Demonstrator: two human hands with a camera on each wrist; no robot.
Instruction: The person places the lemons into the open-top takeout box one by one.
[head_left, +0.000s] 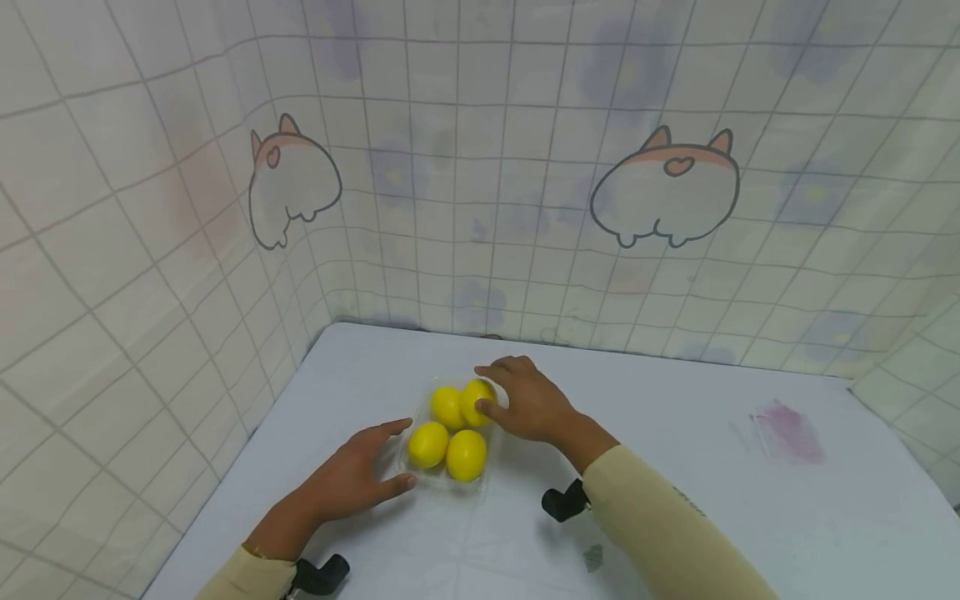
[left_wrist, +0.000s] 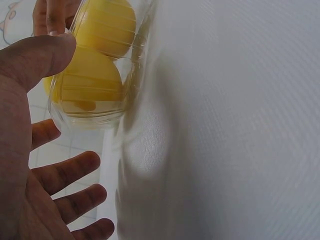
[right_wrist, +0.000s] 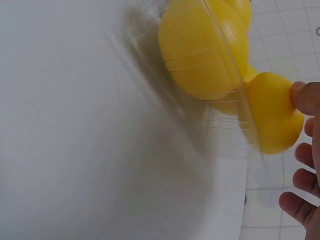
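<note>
Several yellow lemons (head_left: 427, 445) sit in a clear plastic container (left_wrist: 92, 117) on the white table. My right hand (head_left: 534, 402) pinches the far right lemon (right_wrist: 272, 112) between thumb and fingers. That lemon stands partly above the container's rim in the right wrist view. On the container's left side my left hand (head_left: 352, 473) is spread, thumb toward the near corner and fingers along the side. In the left wrist view its thumb overlaps the container wall, while the other fingers reach out loosely below it.
The white table (head_left: 675, 467) has a pinkish stain (head_left: 791, 433) at the right and a small grey mark (head_left: 593, 557) near the front. A grid-patterned cloth (head_left: 480, 167) with cartoon animals hangs behind and at the sides. Black wrist mounts (head_left: 564, 501) hang under both sleeves.
</note>
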